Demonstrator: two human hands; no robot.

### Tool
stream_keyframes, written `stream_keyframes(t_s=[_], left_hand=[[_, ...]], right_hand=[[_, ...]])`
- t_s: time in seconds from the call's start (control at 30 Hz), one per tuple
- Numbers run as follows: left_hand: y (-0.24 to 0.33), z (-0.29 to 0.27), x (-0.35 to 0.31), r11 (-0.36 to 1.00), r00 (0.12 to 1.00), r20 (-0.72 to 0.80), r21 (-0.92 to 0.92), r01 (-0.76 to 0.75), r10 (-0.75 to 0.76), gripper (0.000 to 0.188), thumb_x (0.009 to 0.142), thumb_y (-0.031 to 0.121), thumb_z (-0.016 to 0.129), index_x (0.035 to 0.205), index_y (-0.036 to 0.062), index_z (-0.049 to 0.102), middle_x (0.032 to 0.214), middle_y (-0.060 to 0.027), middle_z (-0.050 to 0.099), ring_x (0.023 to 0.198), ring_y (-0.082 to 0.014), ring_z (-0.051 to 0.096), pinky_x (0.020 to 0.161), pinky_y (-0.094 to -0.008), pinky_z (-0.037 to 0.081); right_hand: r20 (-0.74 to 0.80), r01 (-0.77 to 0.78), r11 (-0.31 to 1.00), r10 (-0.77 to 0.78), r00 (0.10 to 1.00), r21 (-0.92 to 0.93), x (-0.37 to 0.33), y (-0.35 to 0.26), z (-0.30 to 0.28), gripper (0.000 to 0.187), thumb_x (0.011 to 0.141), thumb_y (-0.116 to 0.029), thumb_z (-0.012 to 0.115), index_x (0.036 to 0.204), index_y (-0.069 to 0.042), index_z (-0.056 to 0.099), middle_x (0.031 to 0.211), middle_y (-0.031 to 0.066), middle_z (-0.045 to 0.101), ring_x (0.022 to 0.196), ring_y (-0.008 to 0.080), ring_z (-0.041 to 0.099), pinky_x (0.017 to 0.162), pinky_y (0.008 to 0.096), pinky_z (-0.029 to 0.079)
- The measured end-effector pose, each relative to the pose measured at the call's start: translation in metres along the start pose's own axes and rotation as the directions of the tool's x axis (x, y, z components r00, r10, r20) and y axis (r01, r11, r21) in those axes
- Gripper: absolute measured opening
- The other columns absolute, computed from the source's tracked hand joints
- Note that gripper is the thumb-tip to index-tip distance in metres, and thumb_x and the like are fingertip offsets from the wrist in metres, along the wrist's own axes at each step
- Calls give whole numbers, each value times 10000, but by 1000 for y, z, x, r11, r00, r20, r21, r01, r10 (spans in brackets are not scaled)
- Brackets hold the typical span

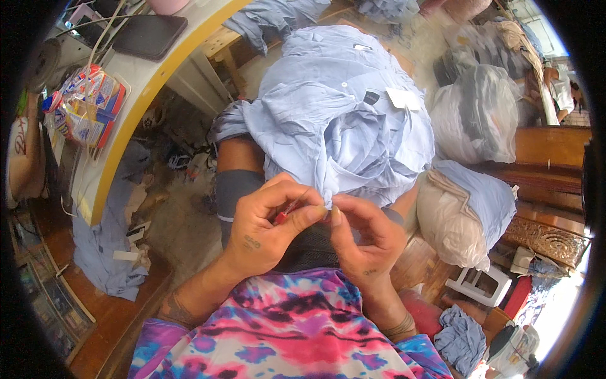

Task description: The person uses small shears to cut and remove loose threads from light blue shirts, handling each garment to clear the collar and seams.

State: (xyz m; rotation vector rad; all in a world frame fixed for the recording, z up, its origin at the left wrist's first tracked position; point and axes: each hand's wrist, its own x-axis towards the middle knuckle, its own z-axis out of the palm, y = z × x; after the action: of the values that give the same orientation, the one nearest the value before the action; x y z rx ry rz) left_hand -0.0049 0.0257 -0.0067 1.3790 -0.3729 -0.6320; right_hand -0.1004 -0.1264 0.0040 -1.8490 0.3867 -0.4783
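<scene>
the left hand (268, 221) and the right hand (372, 237) meet over the person's lap, thumbs and forefingers nearly touching. the fingers of both are closed in a pinch on a gathered end of a light blue garment (297, 114), which lies in a crumpled heap over the knees and spreads away in front. a small red object (281, 217) is tucked within the left hand's curled fingers; its kind is hard to tell. a white tag (403, 98) and a dark label (371, 98) show on the blue cloth. to the left, a yellow-edged bench (136, 74) carries a dark phone (150, 36) and a colourful packet (91, 104). to the right stand a clear plastic bag (476, 114) and, nearer, a wrapped bundle (448, 221) topped with blue cloth.
</scene>
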Motion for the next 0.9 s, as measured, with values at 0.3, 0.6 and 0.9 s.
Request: stream_keyframes(t_s=[0.3,0.6,0.9], left_hand=[[-1,-2,5,999,999,27,-38,37,-36,95,915,59,772,999,26,741,877,16,593,757,-46,469,660,-210,359],[-4,4,12,981,989,-29,131,-141,146,106,879,42,802,976,47,760,869,18,600,728,-57,480,632,-220,372],[14,-1,7,935,980,-17,306,-182,196,139,852,47,819,976,47,755,836,-11,588,706,-73,500,614,-228,372]], right_hand=[[-34,174,941,-191,981,-290,9,-1,0,228,795,17,787,1010,-17,721,907,86,759,740,136,746,674,253,584],[-100,-183,939,221,970,292,-1,-3,2,135,934,-33,722,1040,44,688,944,129,750,814,184,742,732,299,611],[440,-600,255,480,759,758,7,14,-6,215,1025,-184,659,1172,-38,597,972,48,668,888,178,702,777,333,589]])
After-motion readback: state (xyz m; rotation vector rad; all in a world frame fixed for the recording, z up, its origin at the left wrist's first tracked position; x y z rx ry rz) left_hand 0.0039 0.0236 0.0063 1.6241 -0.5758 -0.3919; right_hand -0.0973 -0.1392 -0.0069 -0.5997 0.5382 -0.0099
